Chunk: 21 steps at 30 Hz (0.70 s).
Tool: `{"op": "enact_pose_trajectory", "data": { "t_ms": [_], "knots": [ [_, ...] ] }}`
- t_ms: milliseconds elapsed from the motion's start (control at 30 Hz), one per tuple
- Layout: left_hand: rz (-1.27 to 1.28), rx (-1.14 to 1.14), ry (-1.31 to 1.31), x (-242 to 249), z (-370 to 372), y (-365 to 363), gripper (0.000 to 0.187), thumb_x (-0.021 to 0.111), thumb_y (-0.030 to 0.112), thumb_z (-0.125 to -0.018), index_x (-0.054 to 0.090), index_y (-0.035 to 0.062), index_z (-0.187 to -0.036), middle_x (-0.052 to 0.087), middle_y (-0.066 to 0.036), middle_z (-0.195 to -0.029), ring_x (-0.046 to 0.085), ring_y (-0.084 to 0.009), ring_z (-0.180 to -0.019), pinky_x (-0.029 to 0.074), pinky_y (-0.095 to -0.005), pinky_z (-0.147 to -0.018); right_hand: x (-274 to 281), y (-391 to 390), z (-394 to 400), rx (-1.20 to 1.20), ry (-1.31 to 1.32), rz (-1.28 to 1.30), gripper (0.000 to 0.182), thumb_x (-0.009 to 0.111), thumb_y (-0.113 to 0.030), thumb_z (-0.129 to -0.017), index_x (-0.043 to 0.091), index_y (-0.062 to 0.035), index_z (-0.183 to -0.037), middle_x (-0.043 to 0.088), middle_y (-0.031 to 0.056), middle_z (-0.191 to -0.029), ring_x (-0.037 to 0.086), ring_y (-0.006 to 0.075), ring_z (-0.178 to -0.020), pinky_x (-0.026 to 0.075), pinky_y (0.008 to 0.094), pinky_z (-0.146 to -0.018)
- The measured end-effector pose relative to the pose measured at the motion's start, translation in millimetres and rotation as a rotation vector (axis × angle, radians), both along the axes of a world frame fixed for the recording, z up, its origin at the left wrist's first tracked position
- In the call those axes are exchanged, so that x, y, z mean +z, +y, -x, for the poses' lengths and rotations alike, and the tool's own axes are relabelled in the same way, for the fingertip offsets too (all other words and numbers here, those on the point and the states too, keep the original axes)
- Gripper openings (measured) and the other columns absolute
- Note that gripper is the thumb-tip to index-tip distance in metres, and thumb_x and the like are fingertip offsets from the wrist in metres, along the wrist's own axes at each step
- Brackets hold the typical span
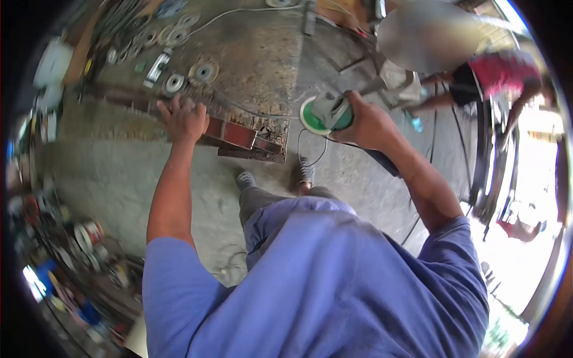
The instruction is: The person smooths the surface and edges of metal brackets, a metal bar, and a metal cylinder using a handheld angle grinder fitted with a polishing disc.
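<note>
- The grinder [330, 110] hangs beyond the end of the desk [253, 56], its disc [307, 114] apart from the steel bar [239, 135].
- My right hand [371, 124] carries it, grip closed.
- My left hand [185, 122] rests half-spread on the bar, probably steadying it.

A single wide, curved view looks from the person's head, forward and steeply down. The blue shirt [310, 274] fills the near bottom; the left hand [184, 121] and right hand [371, 124] lie farther off, the table [256, 53] toward the upper left.
</note>
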<state>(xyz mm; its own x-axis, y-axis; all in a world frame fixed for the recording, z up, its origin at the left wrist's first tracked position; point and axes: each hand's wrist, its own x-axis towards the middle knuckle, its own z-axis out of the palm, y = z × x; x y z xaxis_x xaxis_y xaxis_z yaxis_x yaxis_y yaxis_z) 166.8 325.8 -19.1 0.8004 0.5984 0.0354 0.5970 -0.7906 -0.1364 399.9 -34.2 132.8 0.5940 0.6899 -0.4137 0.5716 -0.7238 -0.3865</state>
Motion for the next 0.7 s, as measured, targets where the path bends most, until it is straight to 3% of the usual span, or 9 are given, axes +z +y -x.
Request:
{"op": "enact_pose_trajectory", "data": {
  "t_ms": [67, 133, 333, 433, 533, 633, 700],
  "knots": [
    [-0.127, -0.248, -0.093, -48.7, 22.2, 33.0, 0.049, 0.048, 0.052, -0.099, 0.069, 0.0092, -0.111, 0.064, -0.01, -0.129, 0.037, -0.0367, -0.145, 0.005, -0.0676, -0.122, -5.8, -37.8, 18.4, -0.25, 0.053, -0.197, 0.091, 0.089, -0.04, -0.067, 0.048, -0.0005, -0.138, 0.071, 0.0268, -0.105, 0.07, 0.0414, -0.103, 0.054, 0.0453, -0.089],
    [-0.024, -0.15, -0.195, -15.6, 27.1, 7.1, 0.056, 0.048, 0.059, -0.098, 0.064, 0.01, -0.122, 0.056, -0.015, -0.138, 0.033, -0.0409, -0.146, 0.009, -0.0664, -0.121, -11.3, -65.7, 48.4, -0.5, 0.102, -0.35, 0.094, 0.091, -0.04, -0.067, 0.048, 0.0042, -0.137, 0.071, 0.0265, -0.111, 0.069, 0.0395, -0.108, 0.053, 0.0422, -0.093],
    [0.208, -0.863, -0.139, 6.6, 36.3, 41.3, 0.072, 0.059, 0.063, -0.092, 0.052, 0.0122, -0.142, 0.052, -0.016, -0.14, 0.033, -0.0431, -0.145, 0.015, -0.0621, -0.121, -65.7, -109.0, 171.7, -1.053, 0.147, -0.509, 0.096, 0.092, -0.044, -0.067, 0.049, 0.0039, -0.138, 0.069, 0.025, -0.117, 0.068, 0.0367, -0.112, 0.051, 0.0401, -0.096],
    [0.182, -0.835, 0.158, 15.1, 28.2, 50.7, 0.084, 0.067, 0.065, -0.086, 0.046, 0.0118, -0.149, 0.052, -0.017, -0.14, 0.04, -0.0382, -0.141, 0.027, -0.0503, -0.12, -93.7, -111.8, 234.5, -1.229, 0.219, -0.674, 0.097, 0.091, -0.045, -0.067, 0.049, 0.0037, -0.139, 0.068, 0.0253, -0.118, 0.067, 0.0361, -0.113, 0.051, 0.04, -0.098],
    [0.425, -0.735, 0.452, 42.5, -11.0, 50.2, 0.09, 0.074, 0.062, -0.082, 0.045, 0.0118, -0.15, 0.059, -0.019, -0.128, 0.054, -0.0366, -0.124, 0.041, -0.0464, -0.109, -103.8, -111.9, 281.5, -1.322, 0.261, -0.56, 0.101, 0.09, -0.047, -0.066, 0.047, 0.0029, -0.141, 0.067, 0.0272, -0.121, 0.066, 0.0386, -0.116, 0.05, 0.0415, -0.099],
    [0.624, -0.908, 0.51, 49.4, -42.2, 63.5, 0.086, 0.07, 0.061, -0.088, 0.044, 0.0111, -0.153, 0.061, -0.019, -0.121, 0.06, -0.0337, -0.112, 0.047, -0.042, -0.101, -103.9, -115.0, 303.3, -1.374, 0.296, -0.489, 0.103, 0.091, -0.046, -0.064, 0.045, 0.002, -0.143, 0.067, 0.0286, -0.123, 0.065, 0.0407, -0.118, 0.05, 0.0431, -0.1],
    [0.651, -0.842, 0.548, 48.0, -49.2, 71.4, 0.076, 0.065, 0.057, -0.094, 0.047, 0.0083, -0.15, 0.062, -0.018, -0.118, 0.06, -0.0326, -0.113, 0.046, -0.0411, -0.102, -103.7, -117.7, 317.7, -1.387, 0.306, -0.496, 0.103, 0.091, -0.046, -0.064, 0.045, 0.002, -0.143, 0.066, 0.0289, -0.123, 0.065, 0.0409, -0.118, 0.05, 0.0431, -0.1]
  ]
}}
